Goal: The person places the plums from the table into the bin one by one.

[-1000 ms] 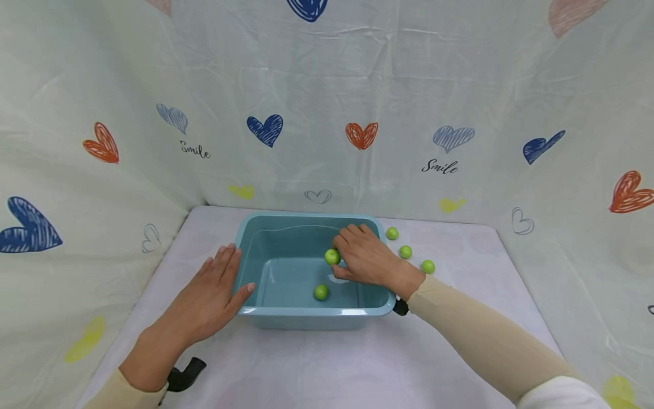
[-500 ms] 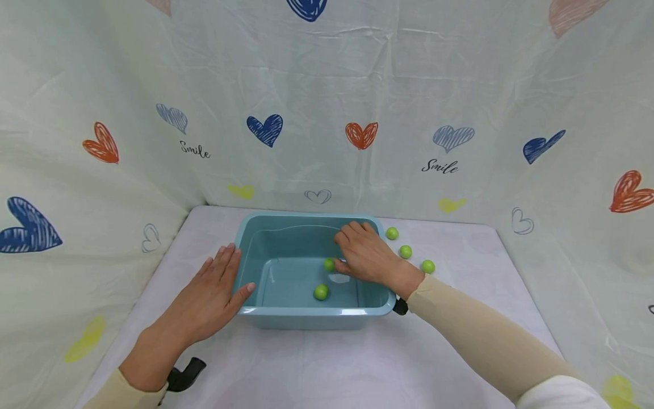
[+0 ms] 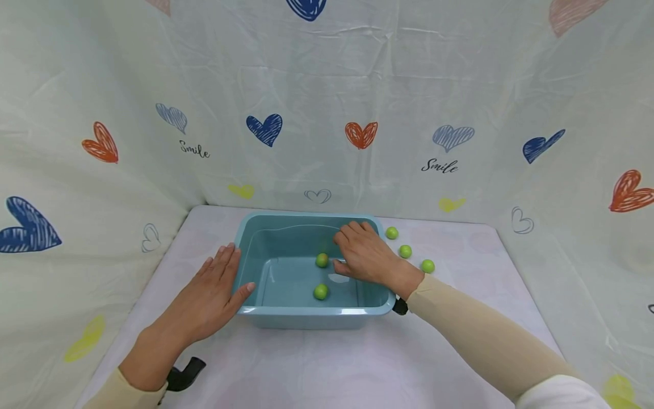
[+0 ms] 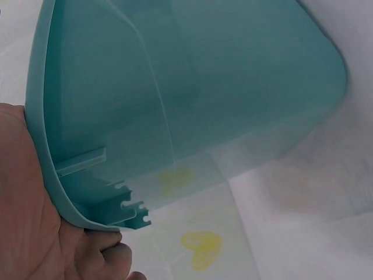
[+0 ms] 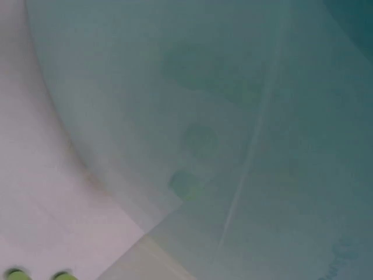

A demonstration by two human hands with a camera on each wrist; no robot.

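Right hand (image 3: 367, 255): fingers loosely bent, thumb parted, nothing visible in its hold
Left hand (image 3: 206, 298): fingers straight along the basin (image 3: 314, 311) rim
Green ball (image 3: 322, 260): inside, just beside the right hand; probably light, firm, prone to rolling; best pinched by its sides
Hidden: some right fingertips

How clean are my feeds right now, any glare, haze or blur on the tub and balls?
Head: evenly lit and sharp, with white glare along the near rim of the tub; left wrist: tub edge readable, yellow heart soft; right wrist: hazy, low contrast, two balls only faint smudges through the tub wall.
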